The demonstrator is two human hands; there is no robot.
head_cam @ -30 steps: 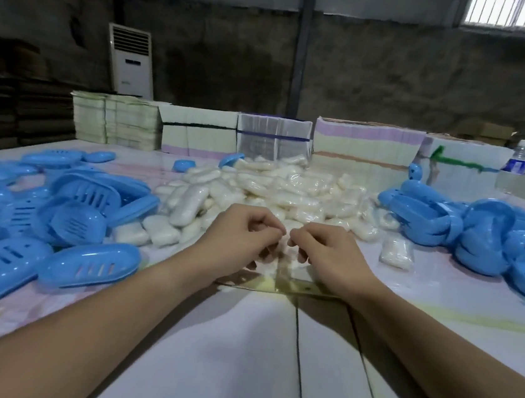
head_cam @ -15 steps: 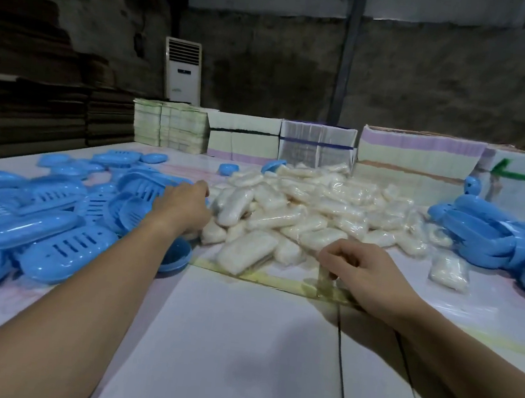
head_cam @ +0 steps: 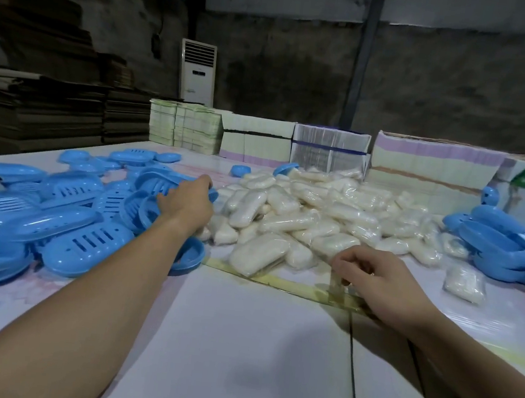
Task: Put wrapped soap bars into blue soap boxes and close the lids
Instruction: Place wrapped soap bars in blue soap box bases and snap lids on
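Soap bars (head_cam: 311,217) heaped mid-tabletop (head_cam: 238,343). Blue boxes (head_cam: 57,208) piled left of heap, more right. Left hand (head_cam: 188,203) reaching among left boxes, grip unclear. Right hand (head_cam: 379,284) loosely curled before heap, empty. Paper stacks (head_cam: 325,150) behind heap.

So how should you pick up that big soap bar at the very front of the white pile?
Probably by its two long sides, coming down from above. The front wrapped soap bar lies flat and slanted at the pile's near edge, with its top and near end showing and nothing on it. The right hand is closest, while the left hand is over at the blue soap boxes.
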